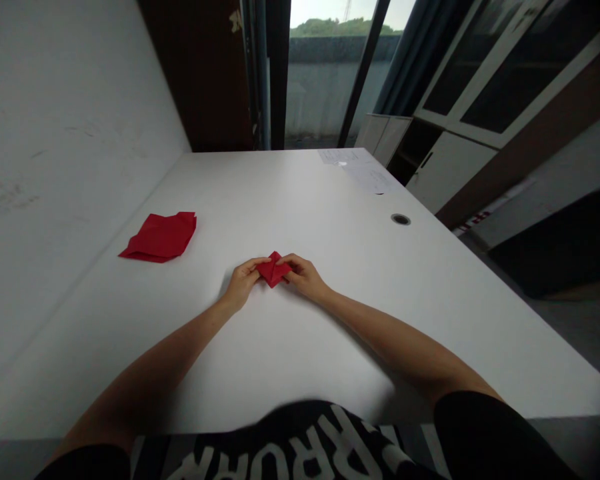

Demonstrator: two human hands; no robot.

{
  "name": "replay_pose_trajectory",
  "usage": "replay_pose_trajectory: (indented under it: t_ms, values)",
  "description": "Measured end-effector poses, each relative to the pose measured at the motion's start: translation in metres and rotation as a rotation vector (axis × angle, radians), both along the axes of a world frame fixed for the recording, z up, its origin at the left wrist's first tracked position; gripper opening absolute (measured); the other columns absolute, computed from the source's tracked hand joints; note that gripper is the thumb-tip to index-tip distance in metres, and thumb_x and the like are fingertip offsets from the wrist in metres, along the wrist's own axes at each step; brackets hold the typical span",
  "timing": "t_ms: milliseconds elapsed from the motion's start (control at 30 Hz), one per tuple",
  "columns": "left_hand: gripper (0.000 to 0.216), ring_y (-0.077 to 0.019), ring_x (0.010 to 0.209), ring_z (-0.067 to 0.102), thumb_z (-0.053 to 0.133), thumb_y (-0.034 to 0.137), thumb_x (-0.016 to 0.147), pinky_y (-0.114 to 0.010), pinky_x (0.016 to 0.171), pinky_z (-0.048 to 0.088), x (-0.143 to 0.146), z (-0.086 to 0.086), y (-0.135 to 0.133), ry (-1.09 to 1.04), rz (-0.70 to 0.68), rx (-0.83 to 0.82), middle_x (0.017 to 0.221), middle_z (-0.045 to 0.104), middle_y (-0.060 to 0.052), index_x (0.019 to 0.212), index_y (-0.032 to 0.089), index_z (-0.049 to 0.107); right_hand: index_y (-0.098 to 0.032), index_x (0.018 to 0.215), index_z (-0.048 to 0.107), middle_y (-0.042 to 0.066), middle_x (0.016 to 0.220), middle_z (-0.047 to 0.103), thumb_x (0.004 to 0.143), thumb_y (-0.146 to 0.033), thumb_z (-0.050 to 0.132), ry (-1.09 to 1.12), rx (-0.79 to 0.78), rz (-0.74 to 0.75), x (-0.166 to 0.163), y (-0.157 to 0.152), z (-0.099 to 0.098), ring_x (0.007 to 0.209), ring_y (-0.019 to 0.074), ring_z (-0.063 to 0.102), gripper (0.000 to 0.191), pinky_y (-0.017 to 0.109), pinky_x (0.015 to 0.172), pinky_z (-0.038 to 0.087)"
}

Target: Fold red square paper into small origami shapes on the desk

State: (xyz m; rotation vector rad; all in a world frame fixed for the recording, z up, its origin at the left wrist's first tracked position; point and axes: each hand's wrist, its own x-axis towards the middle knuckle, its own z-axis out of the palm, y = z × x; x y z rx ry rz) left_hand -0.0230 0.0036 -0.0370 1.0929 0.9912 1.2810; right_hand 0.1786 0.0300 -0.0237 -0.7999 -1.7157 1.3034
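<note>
Both hands (273,277) pinch folded red paper (274,271) (small, on table (330,220)).

Two red papers (274,272) (161,237) (one folded small)

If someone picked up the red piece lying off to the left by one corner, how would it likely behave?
The loose red sheet looks thin, with soft creases, so it would probably droop and partly unfold. It lies flat on the white table, so it seems light and unlikely to roll; a push would likely slide it.
</note>
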Motion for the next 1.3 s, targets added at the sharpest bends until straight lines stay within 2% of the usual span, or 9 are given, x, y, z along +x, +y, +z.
replay_pose_trajectory:
  t_ms: [133, 233, 367, 533, 700, 833, 1000, 1167, 1300]
  values:
    - [0.023, -0.0202, 0.093, 0.072, 0.065, 0.024, 0.078, -0.04, 0.089, 0.058, -0.003, -0.001, 0.0, 0.076, 0.029, 0.018, 0.104, 0.076, -0.008, 0.099, 0.016, 0.071, -0.02, 0.099, 0.068, 0.003, 0.091, 0.066, 0.083, -0.031, 0.062, 0.016, -0.005, 0.043, 0.004, 0.007, 0.001, 0.073, 0.0135, 0.059, 0.02, 0.029, 0.07, 0.051]
    - [0.023, -0.0204, 0.095, 0.071, 0.066, 0.025, 0.077, -0.04, 0.091, 0.057, -0.004, 0.0, 0.001, 0.085, 0.044, 0.032, 0.104, 0.076, -0.008, 0.098, 0.016, 0.073, -0.021, 0.102, 0.071, 0.005, 0.103, 0.068, 0.08, -0.029, 0.064, 0.007, -0.02, 0.112, 0.008, 0.01, 0.004, 0.08, 0.0151, 0.063, 0.025, 0.031, 0.075, 0.053]
    - [0.03, -0.0215, 0.101, 0.07, 0.068, 0.024, 0.077, -0.04, 0.096, 0.054, -0.006, 0.0, 0.003, 0.094, 0.075, 0.042, 0.111, 0.076, -0.009, 0.105, 0.017, 0.075, -0.019, 0.099, 0.072, 0.004, 0.088, 0.07, 0.084, -0.03, 0.06, -0.015, -0.045, 0.175, 0.01, 0.01, 0.003, 0.078, 0.0158, 0.063, 0.021, 0.031, 0.074, 0.052]
    - [0.031, -0.0205, 0.108, 0.068, 0.061, 0.02, 0.083, -0.037, 0.098, 0.053, -0.009, 0.0, 0.0, 0.33, 0.044, 0.197, 0.116, 0.072, -0.007, 0.111, 0.02, 0.074, -0.019, 0.099, 0.068, 0.001, 0.084, 0.068, 0.087, -0.03, 0.056, -0.074, 0.003, 0.046, 0.009, 0.014, -0.007, 0.074, 0.0139, 0.061, 0.02, 0.028, 0.073, 0.05]
    - [0.033, -0.0184, 0.099, 0.065, 0.059, 0.014, 0.085, -0.034, 0.091, 0.053, -0.011, 0.01, -0.007, 0.843, 0.049, 0.341, 0.109, 0.07, -0.004, 0.115, 0.025, 0.07, -0.02, 0.106, 0.07, 0.003, 0.097, 0.071, 0.088, -0.021, 0.054, -0.231, 0.203, -0.052, 0.011, 0.017, -0.011, 0.081, 0.015, 0.061, 0.024, 0.03, 0.079, 0.049]
    - [0.022, -0.0219, 0.104, 0.061, 0.064, 0.014, 0.084, -0.039, 0.097, 0.048, -0.014, 0.014, -0.008, 1.108, 0.061, 0.433, 0.107, 0.067, -0.005, 0.103, 0.023, 0.069, -0.02, 0.109, 0.072, 0.007, 0.101, 0.069, 0.088, -0.013, 0.058, -0.462, 0.454, -0.042, 0.013, 0.015, -0.007, 0.094, 0.0193, 0.059, 0.027, 0.034, 0.089, 0.047]
    - [0.016, -0.023, 0.104, 0.058, 0.068, 0.018, 0.085, -0.041, 0.097, 0.045, -0.016, 0.011, -0.006, 1.22, 0.057, 0.463, 0.108, 0.066, -0.004, 0.1, 0.024, 0.069, -0.022, 0.112, 0.074, 0.011, 0.115, 0.065, 0.09, -0.019, 0.066, -0.622, 0.657, -0.065, 0.014, 0.016, -0.008, 0.107, 0.0238, 0.056, 0.023, 0.037, 0.094, 0.046]
    - [0.011, -0.0247, 0.103, 0.057, 0.066, 0.025, 0.09, -0.042, 0.094, 0.044, -0.014, 0.015, -0.009, 1.285, 0.078, 0.5, 0.105, 0.068, -0.005, 0.1, 0.025, 0.072, -0.021, 0.114, 0.073, 0.009, 0.104, 0.068, 0.094, -0.02, 0.064, -0.724, 0.722, -0.014, 0.013, 0.015, -0.005, 0.098, 0.0218, 0.057, 0.022, 0.034, 0.089, 0.045]
    - [0.013, -0.0242, 0.1, 0.058, 0.061, 0.028, 0.095, -0.041, 0.09, 0.044, -0.014, 0.016, -0.009, 1.293, 0.059, 0.511, 0.103, 0.07, -0.005, 0.1, 0.025, 0.073, -0.021, 0.111, 0.074, 0.008, 0.098, 0.067, 0.097, -0.017, 0.059, -0.745, 0.7, -0.014, 0.012, 0.014, -0.003, 0.095, 0.0202, 0.057, 0.021, 0.031, 0.085, 0.044]
